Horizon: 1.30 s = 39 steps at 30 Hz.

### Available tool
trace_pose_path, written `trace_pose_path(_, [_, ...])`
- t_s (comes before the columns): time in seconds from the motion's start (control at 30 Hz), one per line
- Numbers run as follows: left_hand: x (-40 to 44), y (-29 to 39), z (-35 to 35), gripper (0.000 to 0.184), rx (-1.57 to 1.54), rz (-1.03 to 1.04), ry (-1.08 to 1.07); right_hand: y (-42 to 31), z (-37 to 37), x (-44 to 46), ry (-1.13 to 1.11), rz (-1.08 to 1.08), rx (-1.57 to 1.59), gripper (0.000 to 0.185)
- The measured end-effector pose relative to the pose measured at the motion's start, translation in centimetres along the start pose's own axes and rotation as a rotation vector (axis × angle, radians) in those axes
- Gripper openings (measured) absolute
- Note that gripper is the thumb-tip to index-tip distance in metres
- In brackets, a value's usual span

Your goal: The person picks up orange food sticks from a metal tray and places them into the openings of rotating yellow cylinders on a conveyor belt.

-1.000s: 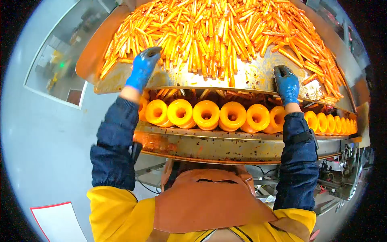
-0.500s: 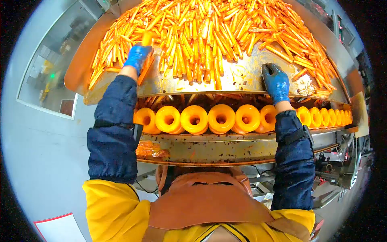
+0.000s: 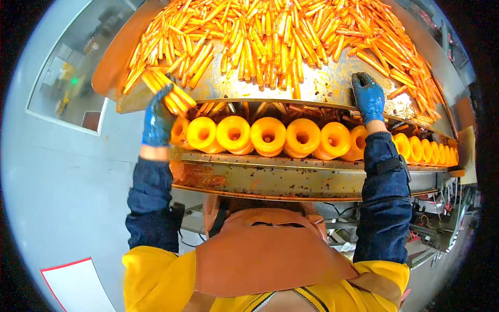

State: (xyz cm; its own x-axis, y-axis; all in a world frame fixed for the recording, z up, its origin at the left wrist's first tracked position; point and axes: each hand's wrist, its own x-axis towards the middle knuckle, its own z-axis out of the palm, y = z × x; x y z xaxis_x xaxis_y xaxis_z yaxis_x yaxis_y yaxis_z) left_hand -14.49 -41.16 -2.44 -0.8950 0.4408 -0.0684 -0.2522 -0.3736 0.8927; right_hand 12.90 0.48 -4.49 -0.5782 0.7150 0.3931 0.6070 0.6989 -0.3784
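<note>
Orange sticks (image 3: pixel 180 99) lie bunched in the left hand (image 3: pixel 157 118), fingers closed round them, their long axis slanting toward the cups (image 3: pixel 268 150) just beside; I see the right hand (image 3: pixel 370 100) farther off, at the tray (image 3: pixel 332 86), hold unclear.

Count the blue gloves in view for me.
2: one glove on the left hand, which holds orange sticks, and one on the right hand, at the metal tray's near edge. No others show.

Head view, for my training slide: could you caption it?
The left hand holds orange sticks beside a row of orange funnels; the right hand is at the metal tray.
</note>
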Motion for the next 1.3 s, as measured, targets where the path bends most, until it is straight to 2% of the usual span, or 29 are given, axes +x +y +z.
trace_pose_path(0.03, [-1.7,-1.1,0.3,0.041,-0.005,0.086,-0.002,0.1,0.0,0.0,-0.002,-0.001,-0.002,0.033])
trace_pose_path(0.13, [-7.1,-2.3,2.6,0.038,0.098,-0.014,0.077,0.2,0.2,0.1,-0.020,0.018,0.039,0.032])
trace_pose_path(0.2, [-8.2,-3.9,2.5,0.036,0.295,-0.070,0.058,0.1,0.0,0.2,-0.039,0.017,-0.029,0.032])
trace_pose_path(0.23, [-9.0,-4.4,3.1,0.036,0.289,-0.084,0.046,0.1,0.0,0.2,-0.040,0.016,-0.029,0.032])
trace_pose_path(0.37, [-9.5,-4.7,3.5,0.033,0.280,0.048,0.022,0.2,-0.1,0.2,-0.049,0.027,-0.006,0.033])
trace_pose_path(0.43, [-8.6,-4.6,2.3,0.032,-0.060,0.057,0.195,0.3,0.0,0.2,-0.049,0.030,-0.012,0.033])
trace_pose_path(0.47, [-8.9,-3.7,2.5,0.031,-0.048,0.114,0.188,0.3,0.0,0.2,-0.043,0.023,-0.008,0.034])
trace_pose_path(0.57, [-8.3,-3.3,1.1,0.034,-0.104,0.103,0.190,0.1,0.1,0.1,-0.033,0.019,-0.018,0.034])
trace_pose_path(0.63, [-7.8,-3.5,-0.1,0.036,0.146,0.025,0.128,0.1,0.0,0.2,-0.022,0.025,-0.034,0.034])
trace_pose_path(0.8, [-8.5,-2.6,0.3,0.035,0.264,0.061,0.164,0.3,0.0,0.1,-0.042,0.022,0.021,0.035])
trace_pose_path(0.9, [-8.7,-2.5,0.2,0.036,0.348,0.252,0.144,0.6,0.2,0.2,-0.008,-0.044,0.015,0.036])
trace_pose_path(1.0, [-9.1,-2.3,1.0,0.041,0.365,0.225,0.180,0.5,0.2,0.2,-0.018,0.010,0.011,0.036])
trace_pose_path(1.13, [-8.6,-2.6,0.3,0.038,0.077,0.253,0.229,-0.1,-0.2,0.1,-0.018,0.026,0.027,0.035])
trace_pose_path(1.27, [-7.8,-3.7,-1.7,0.041,0.166,-0.002,0.153,0.2,0.1,0.1,-0.004,0.005,0.017,0.034])
trace_pose_path(1.3, [-7.9,-3.4,-1.5,0.041,0.166,0.001,0.155,-0.1,-0.2,0.0,-0.008,0.005,-0.003,0.034])
